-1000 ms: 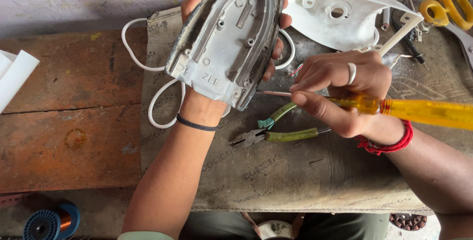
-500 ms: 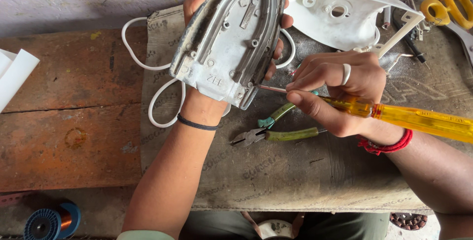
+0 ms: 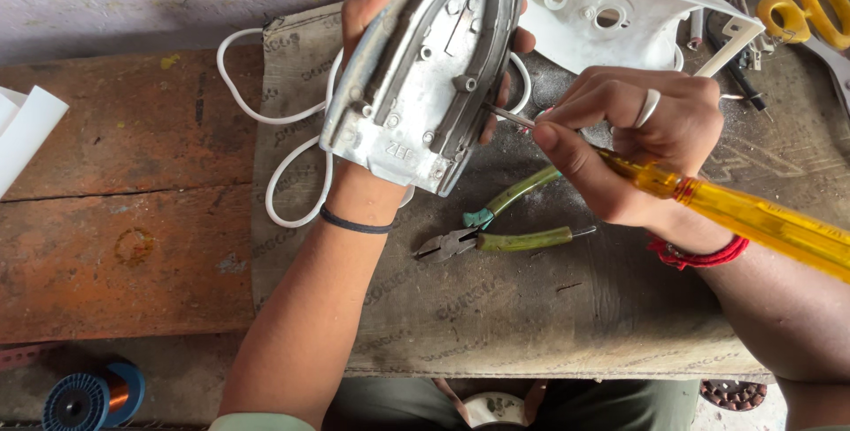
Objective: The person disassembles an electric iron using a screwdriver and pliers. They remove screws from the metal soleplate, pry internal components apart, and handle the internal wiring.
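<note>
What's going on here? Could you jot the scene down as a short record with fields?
Left hand: holds a metal iron base tilted up, inside facing the camera
Right hand: holds a yellow screwdriver, tip at the base's right edge
Below: green pliers on a mat
Behind: white cover, white cord
Far right: yellow scissors

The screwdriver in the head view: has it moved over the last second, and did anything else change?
The right hand has brought the yellow-handled screwdriver up and leftward, so its tip now meets the inner face of the iron soleplate, where before it sat near the lower edge. The left hand tilted the soleplate slightly. Both grips held; nothing was let go. The green-handled pliers, white iron cover and white cord stayed put.
</note>
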